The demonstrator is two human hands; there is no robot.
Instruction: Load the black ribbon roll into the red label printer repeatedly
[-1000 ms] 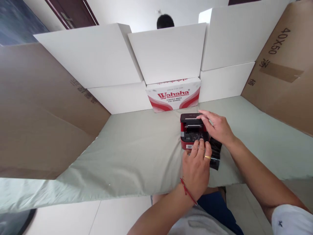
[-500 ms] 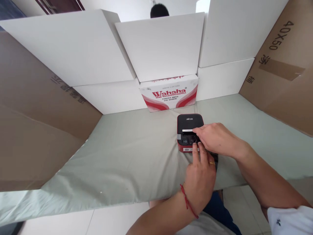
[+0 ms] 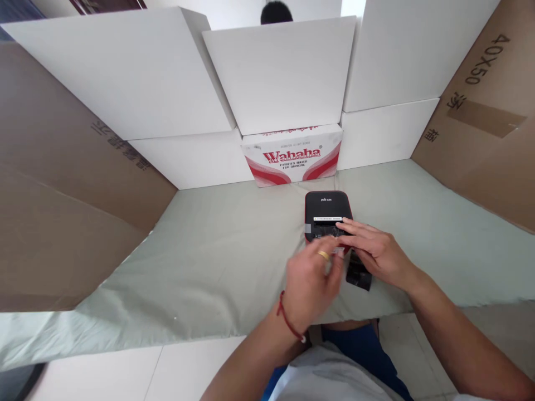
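Head view — hands [image 3: 311, 281] [image 3: 378, 250] part-curled at near edge of device [image 3: 328, 208], hold unclear — cloth [image 3: 225, 256] open leftward.

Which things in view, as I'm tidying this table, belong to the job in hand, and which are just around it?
In the job:
- black-and-red device, with the left hand at its near edge and the right hand over its right side
- dark glossy film, beside the right hand

Just around:
- Wahaha carton
- white boxes
- brown cardboard
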